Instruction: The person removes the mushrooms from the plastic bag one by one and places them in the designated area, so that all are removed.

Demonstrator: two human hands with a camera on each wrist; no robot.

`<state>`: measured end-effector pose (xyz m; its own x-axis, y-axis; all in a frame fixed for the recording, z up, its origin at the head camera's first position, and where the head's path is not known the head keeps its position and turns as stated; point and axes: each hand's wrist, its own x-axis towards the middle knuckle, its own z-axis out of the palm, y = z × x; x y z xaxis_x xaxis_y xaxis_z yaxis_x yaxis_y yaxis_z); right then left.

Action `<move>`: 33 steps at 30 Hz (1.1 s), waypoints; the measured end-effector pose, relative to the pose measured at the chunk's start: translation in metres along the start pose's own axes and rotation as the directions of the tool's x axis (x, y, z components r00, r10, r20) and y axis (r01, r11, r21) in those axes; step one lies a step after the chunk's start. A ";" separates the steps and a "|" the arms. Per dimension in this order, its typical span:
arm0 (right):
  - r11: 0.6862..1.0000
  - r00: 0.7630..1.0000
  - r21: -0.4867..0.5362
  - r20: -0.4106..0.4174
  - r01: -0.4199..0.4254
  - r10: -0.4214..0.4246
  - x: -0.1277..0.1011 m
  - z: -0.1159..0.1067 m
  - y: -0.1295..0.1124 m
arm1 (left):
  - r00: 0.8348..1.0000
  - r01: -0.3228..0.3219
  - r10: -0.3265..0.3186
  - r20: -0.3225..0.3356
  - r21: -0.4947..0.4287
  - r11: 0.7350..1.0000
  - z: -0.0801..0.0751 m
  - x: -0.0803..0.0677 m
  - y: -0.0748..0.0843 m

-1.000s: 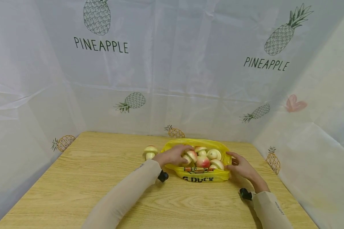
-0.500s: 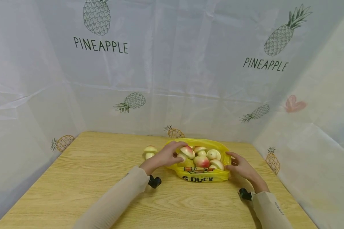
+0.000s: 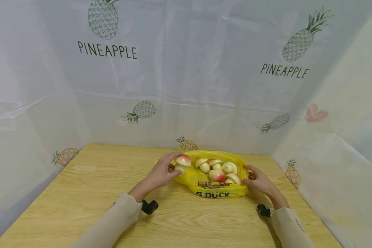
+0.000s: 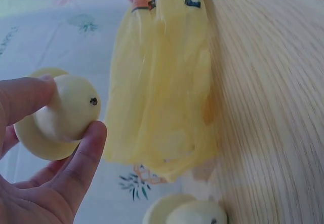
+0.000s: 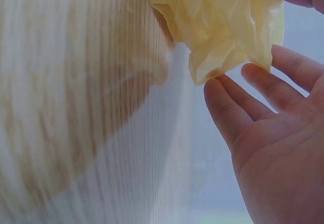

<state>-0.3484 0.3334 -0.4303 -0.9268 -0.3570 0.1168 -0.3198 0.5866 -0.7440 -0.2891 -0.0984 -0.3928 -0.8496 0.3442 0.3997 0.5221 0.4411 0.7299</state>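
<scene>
The mushroom (image 3: pixel 183 160) is, in the head view, at the left rim of the bag (image 3: pixel 235 191) near the surface (image 3: pixel 186 224)'s far edge, cap up and long axis nearly upright, the left hand (image 3: pixel 161 172) nearer than the right hand (image 3: pixel 261 181). In the left wrist view, thumb and fingers clamp it, stem end toward the surface, bag just beside the fingertips and a second mushroom (image 4: pixel 197 214) lower. In the right wrist view, spread fingers hold the bag's right end.
</scene>
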 end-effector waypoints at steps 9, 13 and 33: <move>1.000 1.000 -0.010 -0.009 0.003 -0.003 -0.001 0.002 0.002 | 0.997 0.057 -0.058 -0.056 -0.008 0.998 -0.020 -0.011 -0.011; 1.000 1.000 -0.005 -0.015 0.001 -0.001 -0.002 0.001 0.003 | 0.995 0.076 -0.077 -0.063 -0.021 0.997 -0.027 -0.015 -0.015; 1.000 1.000 0.000 0.010 -0.010 0.010 -0.001 0.002 -0.001 | 0.963 0.232 -0.235 -0.136 -0.034 0.972 -0.068 -0.032 -0.051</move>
<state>-0.3466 0.3318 -0.4303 -0.9280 -0.3582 0.1026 -0.3102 0.5901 -0.7454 -0.2935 -0.1881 -0.4049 -0.9505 0.1152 0.2886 0.3076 0.4805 0.8213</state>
